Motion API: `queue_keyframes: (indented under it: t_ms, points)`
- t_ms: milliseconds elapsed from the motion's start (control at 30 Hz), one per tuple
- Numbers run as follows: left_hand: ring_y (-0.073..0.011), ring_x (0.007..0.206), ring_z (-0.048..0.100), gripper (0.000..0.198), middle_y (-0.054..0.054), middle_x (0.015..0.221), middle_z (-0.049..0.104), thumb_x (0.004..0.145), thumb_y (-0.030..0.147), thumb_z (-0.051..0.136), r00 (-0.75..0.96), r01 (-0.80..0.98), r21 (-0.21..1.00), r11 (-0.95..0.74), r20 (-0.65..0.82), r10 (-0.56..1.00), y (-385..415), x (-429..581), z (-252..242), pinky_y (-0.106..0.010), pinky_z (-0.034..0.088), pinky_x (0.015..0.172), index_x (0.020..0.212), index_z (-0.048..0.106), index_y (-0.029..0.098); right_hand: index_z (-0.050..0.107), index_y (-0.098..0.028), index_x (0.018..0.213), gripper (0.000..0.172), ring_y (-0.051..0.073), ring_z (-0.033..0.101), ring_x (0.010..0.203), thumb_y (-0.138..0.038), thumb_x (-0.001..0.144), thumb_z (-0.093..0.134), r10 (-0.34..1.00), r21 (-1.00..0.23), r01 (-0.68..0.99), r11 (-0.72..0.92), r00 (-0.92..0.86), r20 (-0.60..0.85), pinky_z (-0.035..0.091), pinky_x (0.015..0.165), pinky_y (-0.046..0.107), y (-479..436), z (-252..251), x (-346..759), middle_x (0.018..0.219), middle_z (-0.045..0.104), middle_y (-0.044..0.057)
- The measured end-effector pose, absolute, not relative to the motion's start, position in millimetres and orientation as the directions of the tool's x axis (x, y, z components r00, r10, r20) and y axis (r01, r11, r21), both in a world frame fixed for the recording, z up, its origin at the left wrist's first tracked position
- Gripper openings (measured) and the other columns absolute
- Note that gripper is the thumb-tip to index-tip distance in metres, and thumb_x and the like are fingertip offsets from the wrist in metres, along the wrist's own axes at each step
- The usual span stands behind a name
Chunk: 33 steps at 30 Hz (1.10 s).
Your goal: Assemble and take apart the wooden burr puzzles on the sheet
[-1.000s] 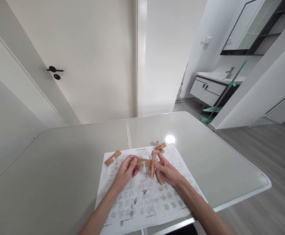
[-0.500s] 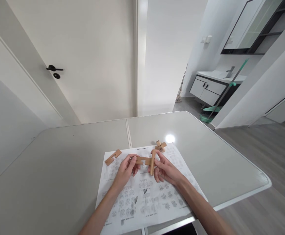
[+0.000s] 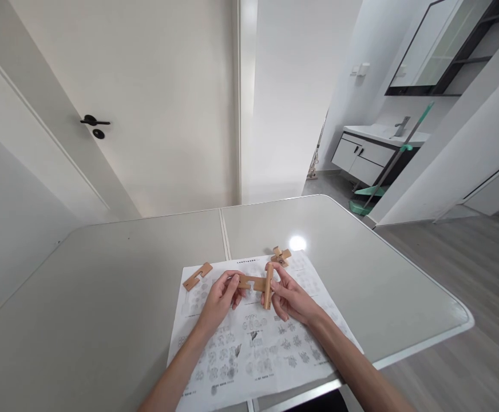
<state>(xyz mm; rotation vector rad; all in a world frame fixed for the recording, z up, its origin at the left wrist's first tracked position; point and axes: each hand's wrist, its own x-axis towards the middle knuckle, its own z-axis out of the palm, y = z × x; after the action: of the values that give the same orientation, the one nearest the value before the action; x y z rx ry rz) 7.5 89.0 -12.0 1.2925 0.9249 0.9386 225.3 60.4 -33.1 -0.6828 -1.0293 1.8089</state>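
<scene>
My left hand (image 3: 225,290) pinches the left end of a notched wooden puzzle piece (image 3: 253,282), held above the printed sheet. A second wooden puzzle piece (image 3: 268,286) stands crosswise at its right end, and my right hand (image 3: 287,293) grips it there between thumb and fingers. The two pieces touch; whether they interlock I cannot tell. Another notched wooden piece (image 3: 198,276) lies on the sheet's upper left corner. Beyond my right hand sits a small cluster of joined wooden pieces (image 3: 281,255).
The white instruction sheet (image 3: 215,355) with small printed diagrams lies under my hands on a grey table (image 3: 103,309). A seam (image 3: 226,234) runs across the tabletop. Behind stand a door (image 3: 167,114) and, at right, a washbasin cabinet (image 3: 363,154) with a green broom and dustpan (image 3: 361,207).
The crosswise piece has shifted very slightly right in my right hand, whose lower fingers have moved a little. My left hand keeps its pinch.
</scene>
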Motion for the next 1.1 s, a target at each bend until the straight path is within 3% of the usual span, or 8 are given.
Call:
queue_keyframes:
  t_ms: [200,633,1100]
  points:
    - [-0.0096,0.051,0.045,0.043,0.001,0.068,0.061,0.094,0.059,0.060,0.365,-0.051,0.998,0.046,-0.024,0.931,89.6,6.8,-12.4,-0.023,0.037,0.049,0.103,0.061,0.017,0.034,-0.029,0.126,0.053,0.012,0.057,0.032,-0.054,0.095,0.069,0.904,-0.867,-0.443,-0.229,-0.426,-0.021,0.037,0.036,0.016,60.2,-36.5,225.8,0.061,0.071,-0.006]
    - [-0.0091,0.050,0.045,0.043,0.002,0.069,0.062,0.094,0.059,0.061,0.350,-0.055,0.997,0.057,-0.034,0.936,89.9,6.5,-14.5,-0.023,0.036,0.049,0.103,0.060,0.018,0.039,-0.026,0.134,0.053,0.011,0.063,0.037,-0.051,0.097,0.067,0.902,-0.827,-0.497,-0.262,-0.430,-0.027,0.040,0.035,0.016,60.8,-31.3,226.7,0.080,0.077,0.002]
    - [-0.0098,0.051,0.046,0.042,0.002,0.068,0.061,0.093,0.059,0.062,0.331,-0.053,0.997,0.063,-0.042,0.943,88.3,7.4,-10.7,-0.023,0.036,0.049,0.101,0.061,0.018,0.039,-0.027,0.134,0.058,0.009,0.058,0.034,-0.050,0.092,0.072,0.908,-0.843,-0.474,-0.253,-0.417,-0.039,0.037,0.035,0.016,60.5,-27.8,225.7,0.078,0.075,0.000]
